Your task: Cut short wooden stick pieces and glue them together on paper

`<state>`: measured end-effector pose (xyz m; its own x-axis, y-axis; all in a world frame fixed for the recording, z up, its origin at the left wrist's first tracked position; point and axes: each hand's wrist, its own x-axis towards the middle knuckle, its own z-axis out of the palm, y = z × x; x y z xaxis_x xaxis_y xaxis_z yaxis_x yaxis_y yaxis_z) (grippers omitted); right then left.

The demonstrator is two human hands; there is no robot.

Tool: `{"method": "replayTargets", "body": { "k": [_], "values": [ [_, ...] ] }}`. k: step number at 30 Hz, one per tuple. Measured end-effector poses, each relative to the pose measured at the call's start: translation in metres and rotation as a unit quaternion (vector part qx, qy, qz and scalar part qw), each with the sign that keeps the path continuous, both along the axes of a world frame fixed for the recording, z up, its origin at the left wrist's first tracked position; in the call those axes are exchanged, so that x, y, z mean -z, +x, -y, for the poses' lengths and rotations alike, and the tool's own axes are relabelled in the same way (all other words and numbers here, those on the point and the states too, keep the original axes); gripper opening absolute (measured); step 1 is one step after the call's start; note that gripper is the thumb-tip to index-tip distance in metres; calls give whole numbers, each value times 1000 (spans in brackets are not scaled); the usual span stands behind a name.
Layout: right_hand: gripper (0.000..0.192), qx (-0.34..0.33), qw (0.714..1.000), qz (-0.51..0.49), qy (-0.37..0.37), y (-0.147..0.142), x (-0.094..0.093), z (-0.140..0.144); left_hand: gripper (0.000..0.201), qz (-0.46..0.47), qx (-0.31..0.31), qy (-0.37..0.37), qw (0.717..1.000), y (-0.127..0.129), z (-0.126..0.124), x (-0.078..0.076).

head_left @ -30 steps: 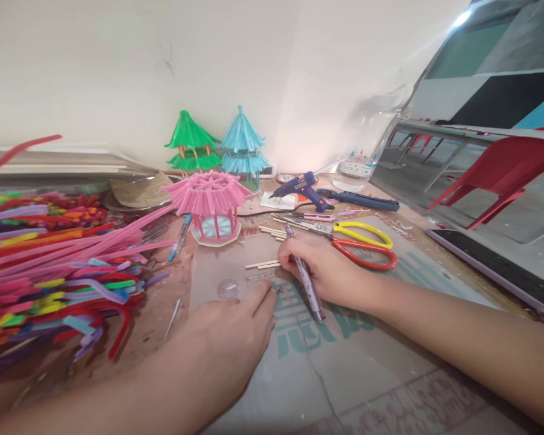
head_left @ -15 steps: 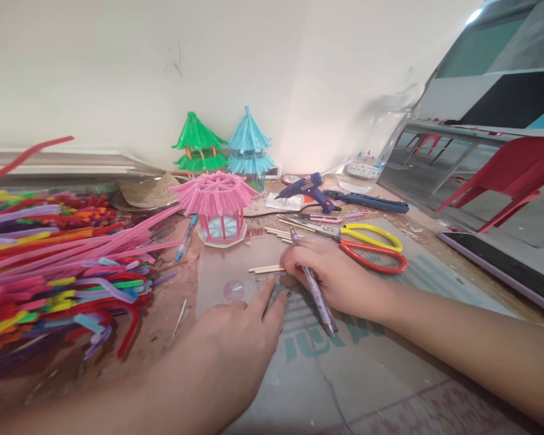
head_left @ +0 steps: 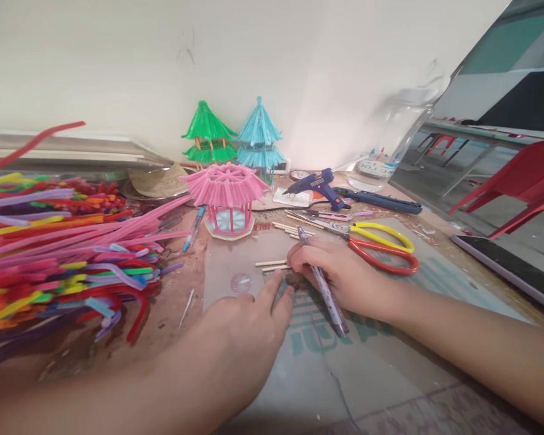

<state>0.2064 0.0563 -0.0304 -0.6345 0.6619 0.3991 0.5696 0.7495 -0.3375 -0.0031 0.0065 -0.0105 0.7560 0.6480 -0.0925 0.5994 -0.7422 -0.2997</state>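
Note:
My right hand (head_left: 340,272) is closed around a purple patterned pen (head_left: 324,290), which slants across the fingers. Two thin wooden sticks (head_left: 272,264) lie side by side on the mat, their right ends at the right fingertips. My left hand (head_left: 245,338) rests on the mat with its index finger stretched out to the nearer stick; its other fingers are partly hidden. Beyond the right hand lie more wooden sticks (head_left: 290,229) and scissors (head_left: 381,241) with one yellow and one red handle. Behind the sticks stands a pink pavilion model (head_left: 229,196) with a fuzzy roof.
Bundles of coloured pipe cleaners (head_left: 72,260) fill the left side. Green (head_left: 208,133) and blue (head_left: 259,133) pavilion models stand at the wall. A glue gun (head_left: 320,186), a blue-handled tool (head_left: 381,199), a clear jug (head_left: 383,151) and a phone (head_left: 512,266) sit to the right.
The whole view has shifted, so things appear slightly farther right and higher. The two sticks look slightly farther apart. Both hands keep nearly the same pose, the right one still holding the pen.

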Motion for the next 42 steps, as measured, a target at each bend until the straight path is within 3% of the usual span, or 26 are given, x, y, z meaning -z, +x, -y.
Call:
{"method": "replayTargets", "body": {
  "k": [42],
  "values": [
    [15, -16, 999, -25, 34, 2, 1, -2, 56, -20, -14, -12, 1000, 3, 0, -2]
  ]
}}
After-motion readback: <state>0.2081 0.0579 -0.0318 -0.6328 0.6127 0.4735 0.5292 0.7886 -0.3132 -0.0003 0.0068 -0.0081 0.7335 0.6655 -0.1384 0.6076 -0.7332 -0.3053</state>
